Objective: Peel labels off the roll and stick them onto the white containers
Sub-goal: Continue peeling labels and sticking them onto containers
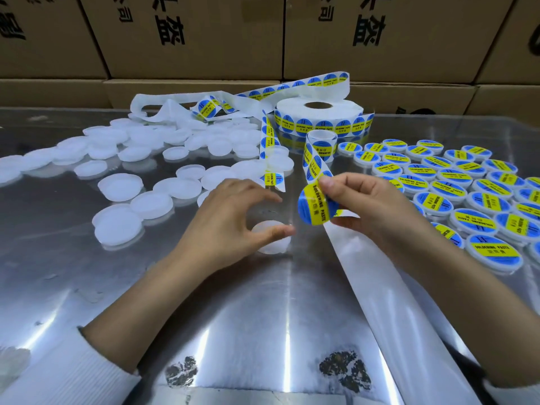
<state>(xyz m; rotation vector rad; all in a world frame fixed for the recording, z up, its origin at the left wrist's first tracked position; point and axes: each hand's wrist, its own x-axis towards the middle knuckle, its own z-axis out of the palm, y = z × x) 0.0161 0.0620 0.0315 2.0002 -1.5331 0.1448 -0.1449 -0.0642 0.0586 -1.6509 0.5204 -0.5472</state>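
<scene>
Pinching a round blue and yellow label (316,206) by its upper edge, between thumb and forefinger of the right hand (362,206), other fingers curled beneath and holding the strip of backing paper (314,163). Hung low over the steel table (263,317), near the middle, face turned toward the camera, its yellow band running steeply from upper left to lower right. Rested beside a bare white container (271,236) on the table, the left hand (233,220), fingers loosely spread, thumb laid along the container's near rim and forefinger reaching over its far side, steadying rather than clenching. Lay just left of and below the label, that container, the two close but apart. Judged nearer the container: the left hand, already touching it; needed from the right, a short move down and left. Heaped toward the far left edge, unlabelled white containers (125,188); ranked along the right edge, labelled ones (467,182). Stood toward the far edge, the label roll (320,118).
</scene>
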